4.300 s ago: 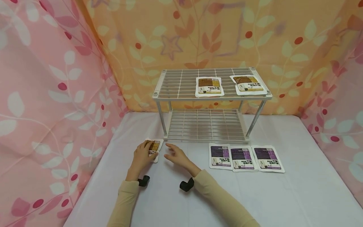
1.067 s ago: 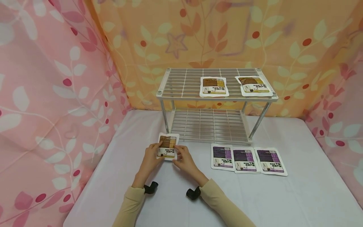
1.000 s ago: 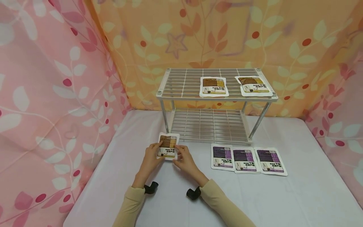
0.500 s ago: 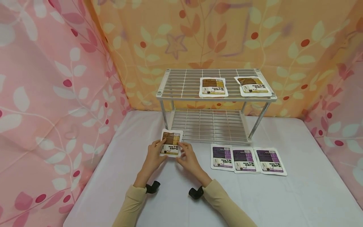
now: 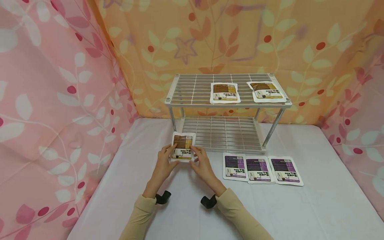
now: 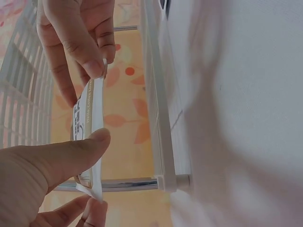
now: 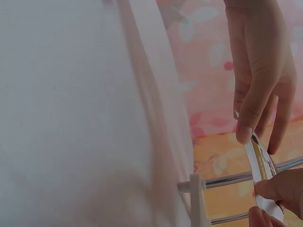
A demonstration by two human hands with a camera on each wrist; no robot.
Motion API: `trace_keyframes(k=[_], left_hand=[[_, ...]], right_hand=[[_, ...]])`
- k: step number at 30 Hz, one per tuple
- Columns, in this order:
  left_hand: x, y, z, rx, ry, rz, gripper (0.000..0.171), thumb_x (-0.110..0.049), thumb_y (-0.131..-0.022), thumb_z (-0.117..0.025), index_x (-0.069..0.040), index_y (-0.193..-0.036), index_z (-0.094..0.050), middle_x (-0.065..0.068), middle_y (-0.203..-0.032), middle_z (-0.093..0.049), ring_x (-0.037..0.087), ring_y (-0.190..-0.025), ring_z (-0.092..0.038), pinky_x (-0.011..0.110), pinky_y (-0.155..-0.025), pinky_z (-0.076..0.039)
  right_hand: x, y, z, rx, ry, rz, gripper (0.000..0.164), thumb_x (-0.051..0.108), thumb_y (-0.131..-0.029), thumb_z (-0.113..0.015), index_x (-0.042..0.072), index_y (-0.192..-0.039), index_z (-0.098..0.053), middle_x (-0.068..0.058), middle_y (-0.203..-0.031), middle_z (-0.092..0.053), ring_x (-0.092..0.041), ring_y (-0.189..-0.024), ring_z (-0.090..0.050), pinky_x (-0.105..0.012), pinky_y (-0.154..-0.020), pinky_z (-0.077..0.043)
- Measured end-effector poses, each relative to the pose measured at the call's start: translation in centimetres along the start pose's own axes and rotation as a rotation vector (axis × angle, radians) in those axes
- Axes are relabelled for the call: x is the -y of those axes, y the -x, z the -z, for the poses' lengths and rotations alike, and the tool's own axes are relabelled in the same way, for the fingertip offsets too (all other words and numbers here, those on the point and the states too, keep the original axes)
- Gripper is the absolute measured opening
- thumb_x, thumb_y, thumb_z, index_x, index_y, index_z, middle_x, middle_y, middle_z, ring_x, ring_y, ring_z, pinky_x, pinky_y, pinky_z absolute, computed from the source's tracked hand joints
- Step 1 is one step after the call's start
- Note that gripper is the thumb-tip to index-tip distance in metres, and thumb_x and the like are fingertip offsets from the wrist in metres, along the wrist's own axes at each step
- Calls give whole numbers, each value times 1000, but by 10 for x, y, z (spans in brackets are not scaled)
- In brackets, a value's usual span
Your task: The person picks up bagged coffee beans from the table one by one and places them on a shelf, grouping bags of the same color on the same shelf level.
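Left of centre, before the rack (image 5: 172, 89) and its near left leg (image 5: 172, 119): one left hand (image 5: 163, 165), partly closed, thumb and fingers pinching the left edge of the held packet. Held packet (image 5: 183, 141): brown print, face up, raised clear of the counter (image 5: 330, 206), as the wrist views show. One right hand (image 5: 204, 165), partly closed, pinching the right edge.

Change noted: earlier, the packet lay farther left with the left hand over it and the right hand apart; now both hands hold it, and over the last half second it has shifted slightly far and right. Bearing on the work, by judgement: pick-up complete, setting down not; packet nearer the rack but not on it.

Centre to right: rack, white, two wire tiers. Upper tier: one brown packet (image 5: 224, 93) right of middle, a second brown packet (image 5: 267, 91) at the right end, both unmoved. Near side of the rack's right half, on the counter: three purple packets (image 5: 235, 166) in a row, edges meeting or overlapping, unmoved, neither hand touching them.
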State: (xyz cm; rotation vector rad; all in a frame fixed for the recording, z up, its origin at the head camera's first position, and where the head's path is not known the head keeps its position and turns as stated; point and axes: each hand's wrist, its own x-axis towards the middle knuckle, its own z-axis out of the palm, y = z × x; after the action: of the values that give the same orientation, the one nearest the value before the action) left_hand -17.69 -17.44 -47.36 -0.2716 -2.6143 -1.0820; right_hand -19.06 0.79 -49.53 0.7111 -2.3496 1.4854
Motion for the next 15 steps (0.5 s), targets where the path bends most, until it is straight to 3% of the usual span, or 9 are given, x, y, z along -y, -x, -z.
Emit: trace_keyframes(k=[4, 9, 15], left_hand=[[-4, -3, 2, -31, 22, -18, 71, -2, -69, -79, -10, -133, -50, 20, -133, -44, 34, -108, -44, 40, -78, -46], [-10, -5, 5, -54, 44, -42, 71, 0, -68, -79, -9, -133, -51, 23, -132, -45, 36, -111, -44, 42, -79, -47], [-15, -7, 7, -91, 33, -79, 71, -3, -69, -79, -12, -134, -50, 22, -133, -46, 30, -98, -46, 39, -73, -42]], right_hand=[[3, -4, 4, -2, 14, 3, 62, -6, -79, -65, 3, -136, -43, -19, -128, -42, -26, -95, -54, -29, -71, -53], [7, -5, 8, -12, 23, 18, 65, -7, -78, -66, 4, -137, -43, -18, -130, -41, -25, -95, -54, -30, -71, -53], [12, -7, 13, -28, 36, 46, 67, -8, -78, -65, 4, -138, -41, -17, -131, -41, -25, -95, -52, -35, -71, -53]])
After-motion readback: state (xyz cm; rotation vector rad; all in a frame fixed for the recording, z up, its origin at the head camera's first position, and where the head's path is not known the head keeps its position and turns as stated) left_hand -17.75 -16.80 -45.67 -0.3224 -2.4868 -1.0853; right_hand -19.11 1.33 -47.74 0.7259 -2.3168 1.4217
